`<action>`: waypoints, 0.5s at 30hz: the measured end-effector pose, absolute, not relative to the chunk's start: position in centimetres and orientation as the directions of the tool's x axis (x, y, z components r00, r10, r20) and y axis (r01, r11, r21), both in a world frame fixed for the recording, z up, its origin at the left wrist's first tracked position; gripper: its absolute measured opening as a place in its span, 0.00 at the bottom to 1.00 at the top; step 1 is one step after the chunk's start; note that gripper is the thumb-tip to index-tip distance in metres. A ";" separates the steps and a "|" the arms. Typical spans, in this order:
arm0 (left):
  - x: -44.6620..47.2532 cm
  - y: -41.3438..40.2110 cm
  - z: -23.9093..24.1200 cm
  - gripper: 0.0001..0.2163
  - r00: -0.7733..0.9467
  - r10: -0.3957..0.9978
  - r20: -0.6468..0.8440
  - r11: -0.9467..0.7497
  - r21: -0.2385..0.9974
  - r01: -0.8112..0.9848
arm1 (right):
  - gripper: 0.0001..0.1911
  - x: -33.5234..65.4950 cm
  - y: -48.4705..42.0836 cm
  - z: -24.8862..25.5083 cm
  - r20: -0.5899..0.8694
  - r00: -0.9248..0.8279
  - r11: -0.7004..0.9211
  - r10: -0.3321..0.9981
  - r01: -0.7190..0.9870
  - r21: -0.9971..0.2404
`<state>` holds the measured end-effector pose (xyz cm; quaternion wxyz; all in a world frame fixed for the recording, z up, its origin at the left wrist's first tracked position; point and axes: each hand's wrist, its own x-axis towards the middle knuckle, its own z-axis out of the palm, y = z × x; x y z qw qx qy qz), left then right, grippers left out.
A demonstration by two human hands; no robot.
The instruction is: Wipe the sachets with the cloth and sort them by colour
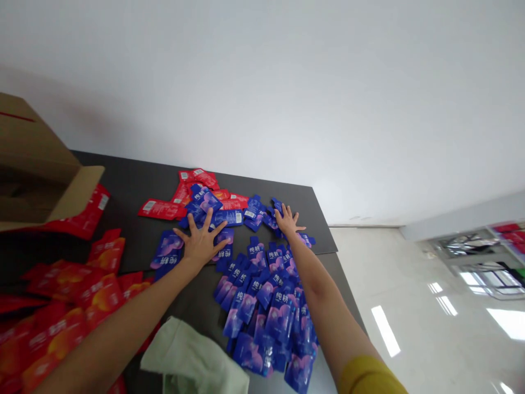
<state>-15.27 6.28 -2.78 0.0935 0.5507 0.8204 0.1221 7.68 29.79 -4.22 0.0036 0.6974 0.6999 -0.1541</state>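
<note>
Beyond the cloth, left hand and right hand splay wide over blue packs, grip empty; sweeping could drag red packs along.

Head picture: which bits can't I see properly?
In the head view:
Inside of the cardboard box: partly cut off by left edge.
Blue packets: some partly covered by the left hand.
Fine print on the red packets: too small.
Pale green cloth: cut off by bottom edge.

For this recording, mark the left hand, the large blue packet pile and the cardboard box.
Left hand point(199, 244): head view, back of the hand.
Large blue packet pile point(280, 316): head view, a packet near its middle.
Cardboard box point(36, 137): head view, raised flap.
</note>
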 end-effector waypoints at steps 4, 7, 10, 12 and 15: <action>-16.4 7.4 -3.0 0.28 -0.422 0.906 -0.024 0.409 0.297 0.863 | 0.31 -0.7 27.1 -5.0 -0.193 -0.092 0.042 0.977 0.968 -0.249; -17.5 7.9 -3.0 0.29 -0.479 0.876 -0.053 0.472 0.295 0.831 | 0.32 -5.8 25.4 -4.7 -0.214 -0.153 0.080 0.965 0.946 -0.316; -18.7 7.9 -2.9 0.30 -0.522 0.848 -0.089 0.522 0.307 0.796 | 0.32 -6.9 25.6 -3.2 -0.301 -0.263 0.123 0.917 0.903 -0.412; -19.3 7.9 -2.8 0.30 -0.522 0.845 -0.116 0.530 0.313 0.788 | 0.32 -4.4 26.9 -1.8 -0.326 -0.294 0.136 0.899 0.892 -0.431; -19.8 8.0 -2.7 0.30 -0.517 0.843 -0.147 0.536 0.312 0.785 | 0.35 3.2 29.0 0.8 -0.283 -0.103 0.013 0.954 0.954 -0.300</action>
